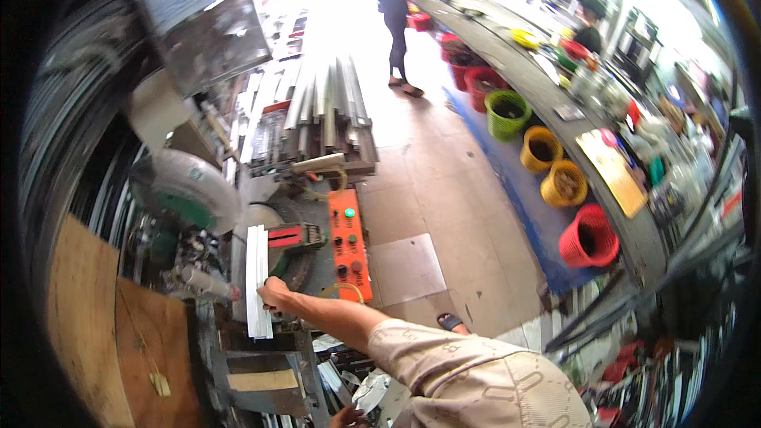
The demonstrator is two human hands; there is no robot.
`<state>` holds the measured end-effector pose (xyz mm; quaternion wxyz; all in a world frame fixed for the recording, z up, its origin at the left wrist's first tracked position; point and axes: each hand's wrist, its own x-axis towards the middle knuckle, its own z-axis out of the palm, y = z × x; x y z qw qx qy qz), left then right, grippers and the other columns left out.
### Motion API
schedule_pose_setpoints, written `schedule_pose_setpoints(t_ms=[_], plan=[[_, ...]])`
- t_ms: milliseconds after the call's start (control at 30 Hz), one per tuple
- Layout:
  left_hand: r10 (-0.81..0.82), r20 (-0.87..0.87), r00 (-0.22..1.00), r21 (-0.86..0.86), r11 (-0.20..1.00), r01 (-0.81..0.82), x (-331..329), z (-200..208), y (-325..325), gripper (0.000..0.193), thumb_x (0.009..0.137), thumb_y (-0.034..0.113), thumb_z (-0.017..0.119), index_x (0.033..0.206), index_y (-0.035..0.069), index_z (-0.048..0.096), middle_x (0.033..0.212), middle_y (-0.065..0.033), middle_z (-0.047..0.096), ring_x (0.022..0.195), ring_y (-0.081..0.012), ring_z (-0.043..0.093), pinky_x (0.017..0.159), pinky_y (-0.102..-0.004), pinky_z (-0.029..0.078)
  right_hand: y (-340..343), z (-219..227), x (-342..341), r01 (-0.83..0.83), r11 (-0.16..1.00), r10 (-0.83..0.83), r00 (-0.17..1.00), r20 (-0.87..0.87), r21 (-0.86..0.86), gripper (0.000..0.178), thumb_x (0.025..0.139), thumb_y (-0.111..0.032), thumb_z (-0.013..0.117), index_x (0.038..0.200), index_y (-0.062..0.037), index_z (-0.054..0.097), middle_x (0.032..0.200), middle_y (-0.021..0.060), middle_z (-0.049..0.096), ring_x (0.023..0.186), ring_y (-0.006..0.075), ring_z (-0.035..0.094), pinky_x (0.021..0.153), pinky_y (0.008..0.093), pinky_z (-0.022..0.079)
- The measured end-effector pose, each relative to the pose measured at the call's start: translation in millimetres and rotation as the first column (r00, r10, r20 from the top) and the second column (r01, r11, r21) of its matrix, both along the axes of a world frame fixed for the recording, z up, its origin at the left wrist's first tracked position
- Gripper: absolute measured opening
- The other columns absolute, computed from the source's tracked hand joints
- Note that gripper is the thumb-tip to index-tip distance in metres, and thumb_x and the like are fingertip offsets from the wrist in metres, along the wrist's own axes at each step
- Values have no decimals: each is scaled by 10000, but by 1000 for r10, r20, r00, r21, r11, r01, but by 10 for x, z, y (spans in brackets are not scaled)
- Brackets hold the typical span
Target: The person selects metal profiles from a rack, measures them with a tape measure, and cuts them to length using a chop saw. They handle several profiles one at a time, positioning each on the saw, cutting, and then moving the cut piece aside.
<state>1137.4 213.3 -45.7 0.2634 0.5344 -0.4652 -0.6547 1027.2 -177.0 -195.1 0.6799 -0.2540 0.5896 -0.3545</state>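
i've got the right hand (275,294) clamped on long flat white bars (257,281), left of the orange rectangular control panel (346,246). gathered, not yet released. left hand (347,418) below panel: can't tell fingers.

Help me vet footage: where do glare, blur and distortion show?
Head view: glare bleaches the background beyond the standing dark-clothed person; head view: the long grey workbench bows near the rim; head view: clear plastic bags look soft, long white bars crisper.
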Motion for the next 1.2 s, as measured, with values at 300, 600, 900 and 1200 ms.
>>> schedule_pose_setpoints(t_ms=[300, 600, 900, 1200], plan=[[-627, 312, 713, 389, 770, 507, 77, -3123, -315, 390, 1059, 323, 537, 1225, 1, 682, 1092, -196, 688, 935, -288, 685, 836, -334, 539, 1102, 530, -2188, -192, 928, 174, 981, -84, -320, 343, 963, -278, 663, 808, 27, 686, 706, 65, 625, 557, 164, 567, 501, 357, 457], [-488, -482, 728, 390, 625, 677, -1998, -1340, -874, 815, 1022, 579, 495, 1520, -44, 326, 1464, -222, 494, 1305, -368, 549, 1063, -541, 481, 3781, 1099, -3997, 69, 971, -126, 962, -241, -229, 342, 998, -341, 663, 1109, -18, 652, 823, -4, 585, 726, 100, 557, 635, 297, 489], [-594, -530, 605, 141, 642, 754, -4423, -202, -316, 552, 898, 129, 714, 1370, -46, 486, 1210, -157, 645, 1051, -310, 689, 879, -498, 613, 4730, 1394, -5184, 535, 762, -615, 774, -150, -366, 312, 1029, -270, 644, 1200, -9, 649, 972, 62, 698, 796, 120, 608, 686, 293, 516], [-702, -343, 625, -137, 695, 706, -6785, 142, -1578, 374, 941, 151, 668, 1268, 5, 559, 1038, -105, 693, 831, -246, 715, 694, -388, 609, 5993, 1622, -5949, 584, 677, -727, 624, -286, -448, 347, 1006, -290, 667, 1202, -5, 650, 990, 77, 714, 783, 130, 633, 705, 308, 523]])
